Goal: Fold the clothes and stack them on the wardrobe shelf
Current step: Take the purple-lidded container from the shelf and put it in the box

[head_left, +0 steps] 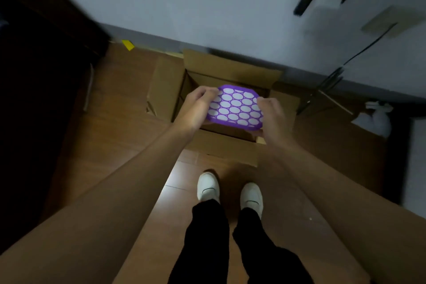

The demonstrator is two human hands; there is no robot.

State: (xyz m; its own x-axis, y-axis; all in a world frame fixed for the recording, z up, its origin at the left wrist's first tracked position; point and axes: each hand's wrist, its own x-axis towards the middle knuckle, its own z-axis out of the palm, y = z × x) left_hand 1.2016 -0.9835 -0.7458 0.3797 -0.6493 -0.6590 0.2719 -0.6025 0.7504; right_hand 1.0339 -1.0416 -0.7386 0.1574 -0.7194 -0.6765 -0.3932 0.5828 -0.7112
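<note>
A flat purple item with a pattern of white ovals [236,108] is held over an open cardboard box [221,145] on the wooden floor. My left hand [196,109] grips its left edge and my right hand [272,115] grips its right edge. The item hides most of the box's inside. No folded clothes or wardrobe shelf show in this view.
The box stands against a grey wall [207,7]. A dark piece of furniture [34,99] fills the left side. A black cable [345,62] and a white bag [378,117] lie to the right. My feet in white shoes [230,191] stand just before the box.
</note>
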